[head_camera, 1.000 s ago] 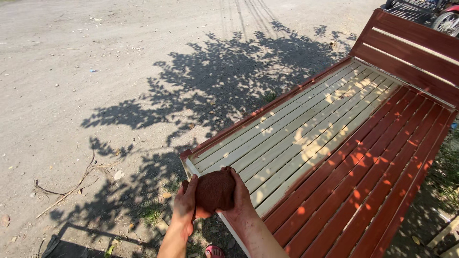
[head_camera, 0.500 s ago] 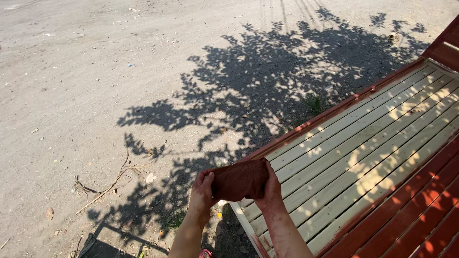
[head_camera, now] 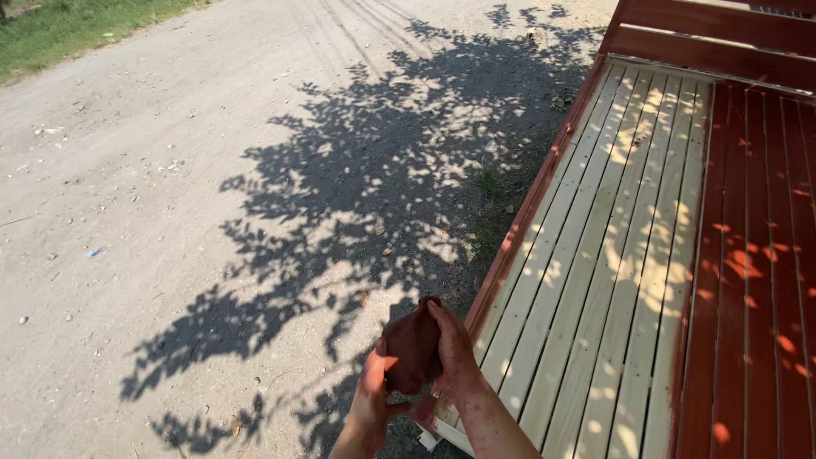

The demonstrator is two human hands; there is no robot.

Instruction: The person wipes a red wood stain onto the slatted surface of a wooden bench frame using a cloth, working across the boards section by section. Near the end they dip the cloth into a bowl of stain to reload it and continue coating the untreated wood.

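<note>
Rag [head_camera: 414, 347] gripped by both hands, beside platform edge [head_camera: 510, 246]

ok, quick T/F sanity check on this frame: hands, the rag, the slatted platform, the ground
1. Both hands hold a dark reddish-brown rag. True: the left hand and the right hand grip it together.
2. Every slat of the wooden platform is stained red. False: the slats nearer the road are bare pale wood; only the far ones and the edge frame are red.
3. The rag lies flat on the slats. False: it is bunched up and held off the wood, at the platform's corner.
4. A tree's shadow falls across the dirt road. True.
5. Grass shows at the top left. True.
</note>
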